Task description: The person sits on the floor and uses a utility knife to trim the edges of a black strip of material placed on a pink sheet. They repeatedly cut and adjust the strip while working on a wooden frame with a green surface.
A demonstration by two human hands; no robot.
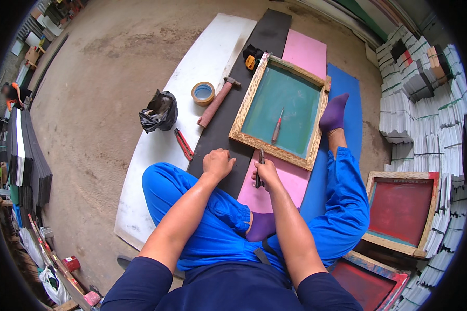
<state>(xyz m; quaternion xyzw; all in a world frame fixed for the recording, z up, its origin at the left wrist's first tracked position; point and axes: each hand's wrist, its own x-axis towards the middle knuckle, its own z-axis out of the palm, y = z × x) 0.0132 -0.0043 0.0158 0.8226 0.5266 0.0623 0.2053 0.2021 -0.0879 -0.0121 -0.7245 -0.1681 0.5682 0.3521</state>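
We are gripping dark-handled pliers (pixel 259 168) in our closed right hand (pixel 265 173) at the wooden-framed teal mesh screen's (pixel 281 110) near edge; our fisted left hand (pixel 218 164) is pressing the black foam sheet (pixel 244 98), steadying us.

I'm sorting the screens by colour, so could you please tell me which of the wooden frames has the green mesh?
The wooden frame lying on the mats ahead of the person, with a screwdriver on it. The other frames, at the person's right, have red mesh.

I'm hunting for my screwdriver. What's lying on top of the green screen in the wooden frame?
A screwdriver with a reddish handle lies on the green screen, alone there. The wooden frame rests across black, pink and blue mats; what is under it is hidden.
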